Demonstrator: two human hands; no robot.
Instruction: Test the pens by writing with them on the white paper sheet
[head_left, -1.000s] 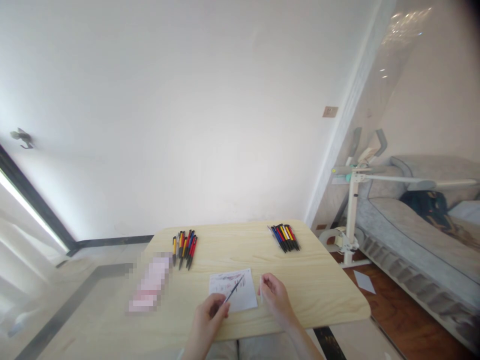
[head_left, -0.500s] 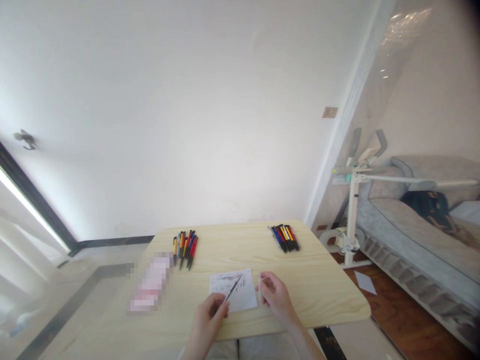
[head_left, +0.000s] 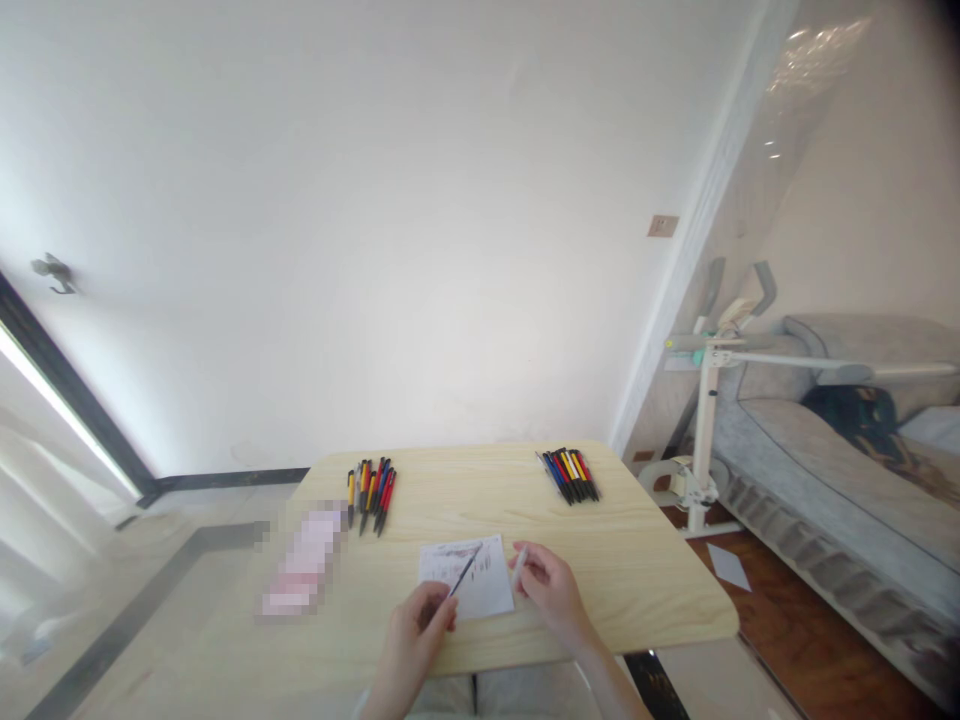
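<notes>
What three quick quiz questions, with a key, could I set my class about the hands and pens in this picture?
1. Multiple choice: what does the person's bare left hand hold?
A) a metal spoon
B) a thin dark rod
C) a wooden ruler

2. True or false: both bunches of multicoloured pens, on the left and on the right, lie farther from the person than the white paper sheet with dark marks.

3. Fill the gap: the slender white piece is held in the person's ____.

Key: 1 B; 2 true; 3 right hand.
</notes>
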